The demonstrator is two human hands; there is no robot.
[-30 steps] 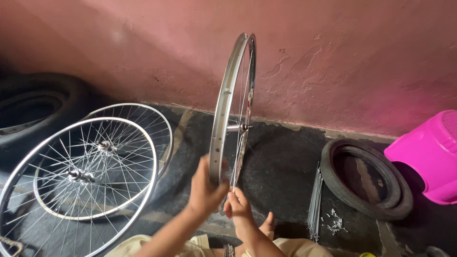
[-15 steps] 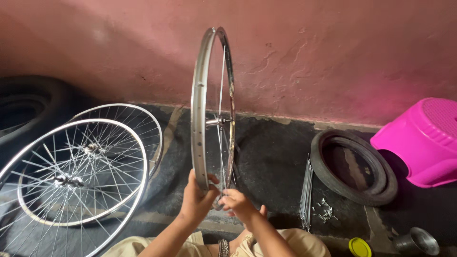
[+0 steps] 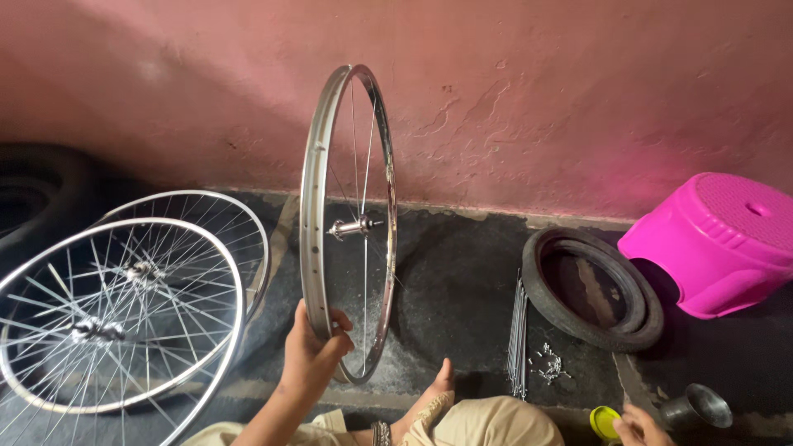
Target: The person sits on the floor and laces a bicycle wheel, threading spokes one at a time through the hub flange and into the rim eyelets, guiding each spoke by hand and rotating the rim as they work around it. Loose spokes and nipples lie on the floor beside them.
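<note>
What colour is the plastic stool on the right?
The round plastic stool is bright pink, seen in the head view.

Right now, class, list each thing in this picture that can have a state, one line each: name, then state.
Wheel rim: upright, sparsely spoked, gripped at its lower edge.
Left hand: closed on the wheel rim.
Right hand: low at the frame edge, by the yellow lid; grip cannot be told.
Two spoked wheels: lying overlapped, fully spoked.
Small tyre: lying flat.
Pink stool: standing upright.
Loose spokes: lying bundled.
Metal cup: upright.
</note>
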